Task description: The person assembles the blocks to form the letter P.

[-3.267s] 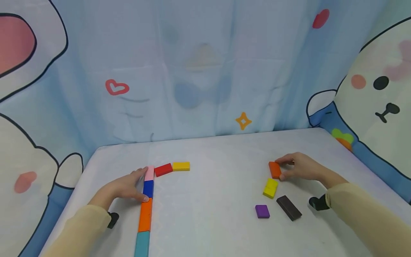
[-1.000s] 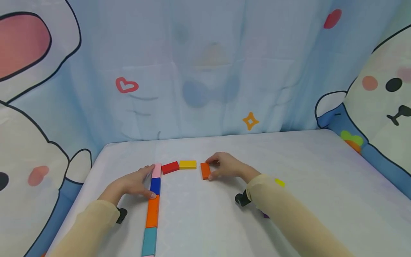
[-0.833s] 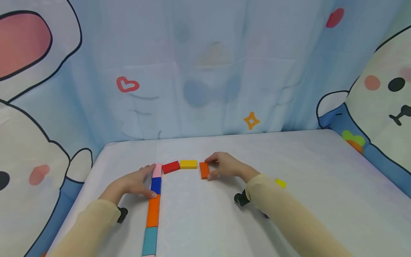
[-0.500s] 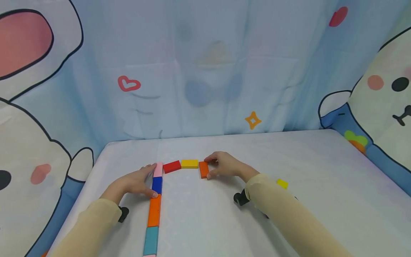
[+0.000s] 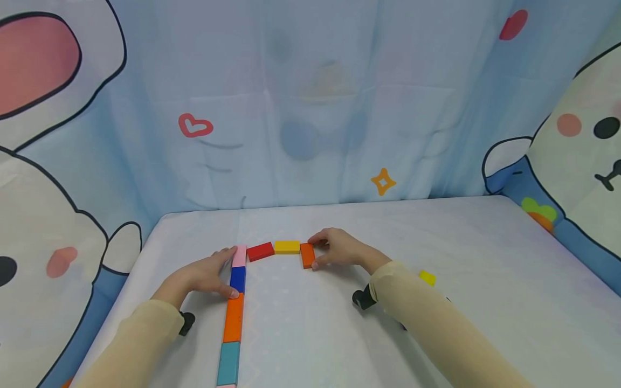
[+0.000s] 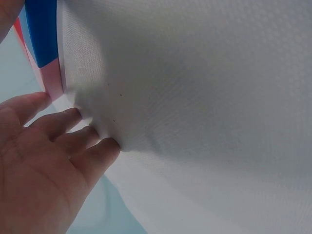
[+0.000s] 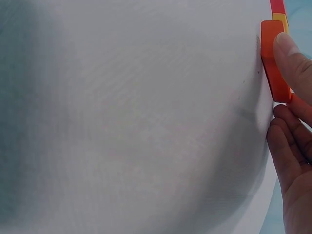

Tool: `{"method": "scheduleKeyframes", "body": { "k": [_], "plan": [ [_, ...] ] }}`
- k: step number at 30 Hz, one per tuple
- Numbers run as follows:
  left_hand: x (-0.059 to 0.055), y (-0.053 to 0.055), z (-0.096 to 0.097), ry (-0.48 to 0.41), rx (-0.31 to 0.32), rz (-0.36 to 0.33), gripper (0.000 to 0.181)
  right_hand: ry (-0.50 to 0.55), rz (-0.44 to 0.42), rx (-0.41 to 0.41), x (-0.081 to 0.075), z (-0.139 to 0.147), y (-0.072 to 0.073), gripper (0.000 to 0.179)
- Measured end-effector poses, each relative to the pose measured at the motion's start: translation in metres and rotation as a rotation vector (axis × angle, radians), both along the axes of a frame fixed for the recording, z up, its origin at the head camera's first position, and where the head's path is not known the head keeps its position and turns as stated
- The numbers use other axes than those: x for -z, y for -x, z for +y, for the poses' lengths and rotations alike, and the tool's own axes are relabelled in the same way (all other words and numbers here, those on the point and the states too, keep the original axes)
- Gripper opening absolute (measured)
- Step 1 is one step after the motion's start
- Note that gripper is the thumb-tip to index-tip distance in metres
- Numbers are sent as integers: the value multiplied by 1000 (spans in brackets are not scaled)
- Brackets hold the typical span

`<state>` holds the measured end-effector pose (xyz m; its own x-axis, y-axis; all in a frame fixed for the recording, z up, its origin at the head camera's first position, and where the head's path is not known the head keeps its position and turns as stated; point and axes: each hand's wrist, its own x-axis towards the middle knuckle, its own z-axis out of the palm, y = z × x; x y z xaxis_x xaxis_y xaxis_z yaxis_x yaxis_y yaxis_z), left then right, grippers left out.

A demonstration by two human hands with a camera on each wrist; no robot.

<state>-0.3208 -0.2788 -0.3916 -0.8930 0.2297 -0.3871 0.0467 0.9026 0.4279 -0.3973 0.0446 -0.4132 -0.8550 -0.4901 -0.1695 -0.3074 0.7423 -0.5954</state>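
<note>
A column of flat blocks runs up the left of the table: a teal block point(image 5: 228, 363), an orange block point(image 5: 233, 318), a blue block point(image 5: 237, 279) and a pink block point(image 5: 239, 256). My left hand point(image 5: 202, 275) rests along it, index fingertip at the pink block's far end and thumb by the blue-orange joint. A red block point(image 5: 260, 251) and a yellow block point(image 5: 287, 247) lead rightward from the pink one. My right hand point(image 5: 344, 249) pinches a smaller orange block point(image 7: 274, 61) between thumb and index finger, close against the yellow block's right end.
A second yellow block point(image 5: 427, 277) shows beyond the right sleeve point(image 5: 432, 318), which hides most of what lies there. A light cloth covers the table point(image 5: 301, 328). A printed blue curtain point(image 5: 301, 108) hangs behind its far edge.
My right hand has brought the small orange block leftward from the table's right side to the yellow block's end. My left hand stays at the column. The head view has shifted slightly.
</note>
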Motion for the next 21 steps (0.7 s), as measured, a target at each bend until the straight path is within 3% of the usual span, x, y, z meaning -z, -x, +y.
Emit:
{"method": "scheduleKeyframes", "body": {
  "k": [21],
  "plan": [
    [0, 1, 0, 2, 3, 7, 108, 8, 4, 12, 1, -1, -1, 61]
  ]
}}
